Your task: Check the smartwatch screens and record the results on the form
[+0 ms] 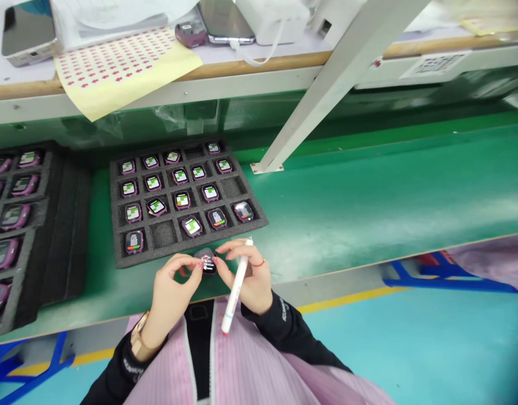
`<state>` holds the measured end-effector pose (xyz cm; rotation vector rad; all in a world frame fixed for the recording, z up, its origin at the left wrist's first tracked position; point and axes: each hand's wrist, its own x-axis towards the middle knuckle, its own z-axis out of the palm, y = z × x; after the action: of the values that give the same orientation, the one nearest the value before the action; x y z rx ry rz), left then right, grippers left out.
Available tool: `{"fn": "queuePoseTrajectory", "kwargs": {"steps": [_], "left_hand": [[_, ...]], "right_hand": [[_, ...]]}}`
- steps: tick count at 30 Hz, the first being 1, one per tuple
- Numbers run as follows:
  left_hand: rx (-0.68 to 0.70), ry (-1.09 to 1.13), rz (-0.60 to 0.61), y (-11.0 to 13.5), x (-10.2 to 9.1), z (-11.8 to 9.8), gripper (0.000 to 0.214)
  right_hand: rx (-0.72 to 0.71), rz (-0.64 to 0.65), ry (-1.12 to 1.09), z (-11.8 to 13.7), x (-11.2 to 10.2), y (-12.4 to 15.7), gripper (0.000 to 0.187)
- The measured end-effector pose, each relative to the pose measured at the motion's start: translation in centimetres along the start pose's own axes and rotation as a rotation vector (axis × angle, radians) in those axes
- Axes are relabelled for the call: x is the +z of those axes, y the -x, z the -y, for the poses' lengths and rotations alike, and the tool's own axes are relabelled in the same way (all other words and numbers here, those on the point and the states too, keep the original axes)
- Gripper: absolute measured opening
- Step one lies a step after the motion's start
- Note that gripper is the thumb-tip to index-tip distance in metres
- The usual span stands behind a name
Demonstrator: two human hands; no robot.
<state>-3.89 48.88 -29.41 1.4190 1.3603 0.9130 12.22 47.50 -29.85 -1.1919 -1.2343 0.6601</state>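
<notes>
Both hands meet over the near edge of the green bench, holding a small purple smartwatch body (207, 263) with a lit screen. My left hand (171, 287) pinches its left side with curled fingers. My right hand (247, 275) grips its right side and also carries a white marker pen (236, 288), which slants down toward my body. Just beyond the hands lies a black foam tray (164, 235) whose pockets hold several more watches with lit screens; a few pockets are bare.
A second foam tray (52, 225) of purple watches sits at the left. A white slanted frame leg (280, 146) stands on the green bench. On the shelf above lie a red-dot sticker sheet (115, 62), phones and a white charger. Blue floor below.
</notes>
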Motion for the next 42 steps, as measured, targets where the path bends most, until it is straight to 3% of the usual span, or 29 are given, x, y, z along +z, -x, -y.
{"fn": "queuePoseTrajectory", "kwargs": {"steps": [4, 7, 10, 15, 24, 31, 36, 42], "left_hand": [[0.033, -0.047, -0.051, -0.2, -0.1, -0.4, 0.01], [0.051, -0.049, -0.063, -0.2, -0.2, -0.5, 0.01], [0.045, -0.042, -0.055, -0.2, -0.2, -0.5, 0.011], [0.03, -0.015, -0.018, -0.1, -0.3, -0.4, 0.011], [-0.262, 0.314, 0.074, -0.9, -0.3, 0.3, 0.029], [-0.174, 0.263, 0.072, -1.6, -1.1, 0.5, 0.03], [-0.033, 0.235, 0.106, -1.7, -1.5, -0.3, 0.021], [0.078, 0.158, -0.004, -1.8, -1.7, -1.6, 0.014]], "right_hand": [[-0.205, 0.094, 0.158, 0.5, -0.3, -0.4, 0.018], [-0.224, 0.109, 0.165, 0.4, -0.3, -0.5, 0.017], [-0.148, 0.097, 0.113, 0.0, -0.3, -0.4, 0.018], [0.121, 0.124, -0.143, -0.1, -0.1, 0.0, 0.016], [0.256, 0.138, -0.303, 0.4, 0.4, -0.4, 0.025], [0.169, 0.138, -0.317, 0.6, 1.0, -1.1, 0.024], [0.079, 0.074, -0.281, 1.0, 1.5, -1.5, 0.021], [-0.312, 0.017, 0.012, 2.5, 1.0, -2.7, 0.026]]}}
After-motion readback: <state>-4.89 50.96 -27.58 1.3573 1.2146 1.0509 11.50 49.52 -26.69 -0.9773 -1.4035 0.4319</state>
